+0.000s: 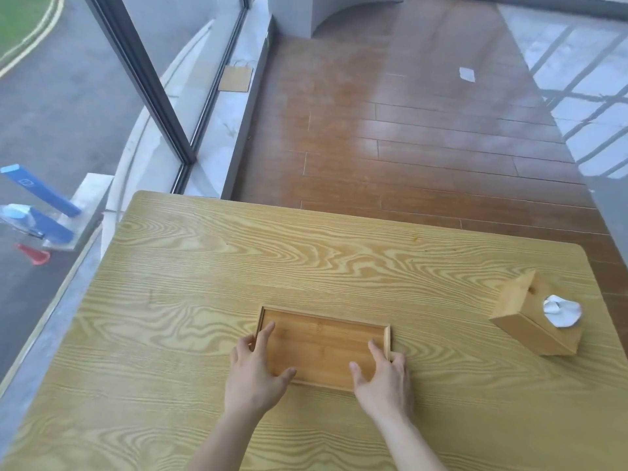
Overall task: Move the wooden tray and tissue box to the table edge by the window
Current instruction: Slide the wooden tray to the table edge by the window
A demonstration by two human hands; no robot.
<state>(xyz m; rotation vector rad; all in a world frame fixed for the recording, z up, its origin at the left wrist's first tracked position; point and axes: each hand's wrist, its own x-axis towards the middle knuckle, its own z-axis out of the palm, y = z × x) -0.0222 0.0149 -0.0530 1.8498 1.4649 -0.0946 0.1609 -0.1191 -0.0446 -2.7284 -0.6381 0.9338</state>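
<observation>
A shallow rectangular wooden tray (323, 338) lies flat near the middle of the wooden table (210, 266). My left hand (255, 375) grips the tray's left end, thumb inside and fingers around the rim. My right hand (384, 379) grips the right end the same way. A wooden tissue box (523, 317) stands at the table's right side, with a white tissue (560, 312) sticking out of its top. The window (85, 107) runs along the table's left edge.
A grey window sill (40, 338) borders the table on the left. Beyond the far table edge is wooden floor (424, 130) with a scrap of white paper (467, 74). A brown paper bag (236, 78) lies on the ledge by the glass.
</observation>
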